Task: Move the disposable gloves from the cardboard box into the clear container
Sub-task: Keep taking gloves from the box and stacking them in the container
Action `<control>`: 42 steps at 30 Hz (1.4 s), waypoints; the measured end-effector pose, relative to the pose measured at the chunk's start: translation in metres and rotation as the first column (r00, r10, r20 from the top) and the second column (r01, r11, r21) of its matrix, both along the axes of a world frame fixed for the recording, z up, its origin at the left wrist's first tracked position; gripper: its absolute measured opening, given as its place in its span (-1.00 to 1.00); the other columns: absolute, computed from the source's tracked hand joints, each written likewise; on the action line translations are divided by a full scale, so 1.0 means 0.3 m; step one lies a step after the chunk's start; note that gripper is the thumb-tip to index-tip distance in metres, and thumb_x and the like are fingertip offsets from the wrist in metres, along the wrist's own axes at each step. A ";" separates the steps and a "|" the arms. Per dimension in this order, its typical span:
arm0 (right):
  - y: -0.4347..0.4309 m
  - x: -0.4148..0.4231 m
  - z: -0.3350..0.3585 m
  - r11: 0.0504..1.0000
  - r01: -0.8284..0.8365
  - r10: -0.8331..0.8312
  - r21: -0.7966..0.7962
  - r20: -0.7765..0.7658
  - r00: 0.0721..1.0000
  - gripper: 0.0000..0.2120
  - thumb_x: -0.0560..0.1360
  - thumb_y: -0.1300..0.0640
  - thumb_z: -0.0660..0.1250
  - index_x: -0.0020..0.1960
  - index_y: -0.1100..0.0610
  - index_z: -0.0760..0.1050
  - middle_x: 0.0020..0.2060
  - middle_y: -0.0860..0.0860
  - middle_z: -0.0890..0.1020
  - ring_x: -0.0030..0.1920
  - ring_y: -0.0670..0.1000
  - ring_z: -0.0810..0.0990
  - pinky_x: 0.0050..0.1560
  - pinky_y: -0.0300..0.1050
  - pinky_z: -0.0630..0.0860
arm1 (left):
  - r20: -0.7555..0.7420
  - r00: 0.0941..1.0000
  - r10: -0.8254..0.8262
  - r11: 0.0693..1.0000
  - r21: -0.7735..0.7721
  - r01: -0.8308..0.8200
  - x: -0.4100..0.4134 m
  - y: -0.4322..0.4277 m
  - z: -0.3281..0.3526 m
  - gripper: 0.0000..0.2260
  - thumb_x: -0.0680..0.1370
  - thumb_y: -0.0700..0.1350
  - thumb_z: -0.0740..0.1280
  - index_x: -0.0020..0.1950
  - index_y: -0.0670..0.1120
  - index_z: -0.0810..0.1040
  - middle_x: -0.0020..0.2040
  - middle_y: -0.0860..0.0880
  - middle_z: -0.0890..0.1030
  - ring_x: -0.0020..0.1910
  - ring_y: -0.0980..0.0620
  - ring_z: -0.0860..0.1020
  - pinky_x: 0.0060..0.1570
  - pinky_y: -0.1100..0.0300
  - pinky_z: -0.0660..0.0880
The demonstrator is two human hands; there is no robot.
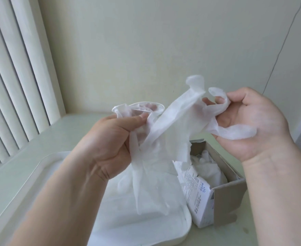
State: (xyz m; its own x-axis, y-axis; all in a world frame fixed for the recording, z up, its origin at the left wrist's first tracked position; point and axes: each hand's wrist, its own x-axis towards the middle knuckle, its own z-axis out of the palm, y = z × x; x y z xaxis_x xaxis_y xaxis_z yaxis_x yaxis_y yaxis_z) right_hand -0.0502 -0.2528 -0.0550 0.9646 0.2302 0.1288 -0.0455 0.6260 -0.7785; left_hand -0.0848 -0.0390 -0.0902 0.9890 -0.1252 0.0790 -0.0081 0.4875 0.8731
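Clamped in left hand (107, 139) and right hand (249, 121) mid-frame: tangled filmy white disposable gloves (165, 128); tugged apart, could tear or miss clear plastic container (187, 221).

clear container (187, 217) mouth: gloves (156, 132) hang over | cardboard box (229, 197): top open

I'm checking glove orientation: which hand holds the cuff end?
The left hand: the glove shows its open rolled cuff just above that hand's thumb. The right hand instead grips the end with the glove's finger tubes.
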 end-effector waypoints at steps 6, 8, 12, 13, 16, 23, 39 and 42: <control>0.018 0.014 -0.021 0.997 0.020 -0.025 -0.074 -0.064 0.998 -0.86 0.51 0.24 0.11 -0.13 0.21 0.44 -0.39 0.06 0.57 -0.34 0.01 0.61 -0.03 -0.13 0.56 | -0.062 0.997 0.036 0.997 -0.072 -0.040 -0.007 -0.014 0.011 -0.83 0.51 -0.30 0.30 0.05 -0.18 0.62 -0.03 -0.16 0.62 -0.09 -0.11 0.60 -0.10 0.05 0.60; 0.024 0.017 -0.027 0.997 0.021 -0.027 -0.071 -0.085 0.996 -0.81 0.56 0.25 0.10 -0.14 0.22 0.45 -0.39 0.04 0.53 -0.40 -0.02 0.57 -0.11 -0.15 0.56 | -0.127 0.991 0.030 0.995 -0.095 -0.043 -0.002 -0.025 0.005 -0.85 0.57 -0.29 0.25 0.06 -0.18 0.59 0.00 -0.15 0.62 -0.02 -0.13 0.58 0.11 -0.04 0.54; 0.029 0.021 -0.039 0.987 0.080 -0.093 -0.137 -0.084 0.992 -0.84 0.58 0.24 0.21 -0.14 0.18 0.50 -0.40 0.00 0.45 -0.44 -0.06 0.47 -0.37 -0.23 0.50 | -0.287 0.956 -0.053 0.980 -0.200 -0.005 0.007 -0.020 -0.007 -0.72 0.62 -0.12 0.26 0.18 -0.27 0.63 0.12 -0.18 0.64 0.14 -0.16 0.61 0.28 -0.09 0.48; 0.032 0.024 -0.043 0.977 0.113 -0.125 -0.183 -0.055 0.991 -0.89 0.57 0.22 0.25 -0.13 0.18 0.48 -0.38 0.02 0.46 -0.42 -0.04 0.47 -0.37 -0.21 0.47 | -0.303 0.950 -0.080 0.975 -0.224 0.011 0.006 -0.020 -0.009 -0.66 0.61 -0.08 0.28 0.25 -0.30 0.60 0.16 -0.19 0.64 0.20 -0.16 0.60 0.30 -0.10 0.46; 0.034 0.019 -0.050 0.858 0.230 -0.187 -0.459 0.136 0.973 -0.70 0.34 0.17 0.41 0.07 0.04 0.51 -0.10 0.06 0.54 -0.29 -0.01 0.57 -0.24 -0.06 0.47 | -0.340 0.936 -0.090 0.965 -0.261 -0.002 0.000 -0.027 -0.010 -0.64 0.60 -0.11 0.30 0.29 -0.31 0.57 0.15 -0.20 0.66 0.18 -0.18 0.63 0.27 -0.12 0.47; 0.035 -0.056 -0.033 0.389 0.466 0.252 -0.795 0.579 0.776 -0.34 0.32 0.08 0.48 0.29 -0.45 0.46 0.40 -0.31 0.37 0.38 -0.39 0.32 0.38 -0.28 0.28 | -0.422 0.906 -0.025 0.957 -0.272 -0.100 -0.005 -0.033 0.004 -0.71 0.64 -0.22 0.19 0.26 -0.33 0.56 0.18 -0.24 0.65 0.16 -0.15 0.63 0.18 -0.11 0.49; 0.047 -0.033 -0.018 0.755 0.496 -0.159 -0.429 0.615 0.772 -0.96 0.30 0.17 0.50 -0.29 0.04 0.68 -0.31 -0.05 0.71 -0.26 -0.07 0.64 -0.12 -0.20 0.53 | -0.095 0.994 0.061 0.988 -0.133 -0.073 -0.020 0.074 0.039 -0.66 0.67 -0.12 0.12 0.28 -0.21 0.60 0.17 -0.15 0.67 0.11 -0.08 0.66 0.01 0.01 0.64; 0.029 -0.045 -0.001 0.737 0.499 -0.197 -0.455 0.562 0.803 -0.95 0.33 0.16 0.42 -0.30 0.08 0.65 -0.37 0.02 0.65 -0.31 0.02 0.58 -0.21 -0.07 0.47 | -0.044 0.999 -0.018 0.994 -0.111 0.013 -0.036 0.104 0.045 -0.59 0.66 -0.06 0.09 0.30 -0.25 0.59 0.16 -0.19 0.66 0.14 -0.15 0.65 0.05 -0.07 0.61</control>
State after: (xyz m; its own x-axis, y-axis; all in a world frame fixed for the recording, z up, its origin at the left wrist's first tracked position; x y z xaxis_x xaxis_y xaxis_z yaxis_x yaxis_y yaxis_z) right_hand -0.0635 -0.2442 -0.0553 0.8479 0.0630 0.5264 0.5289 -0.0331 -0.8480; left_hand -0.0956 -0.0077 -0.0769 0.9898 -0.1337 0.0491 0.0382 0.5811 0.8129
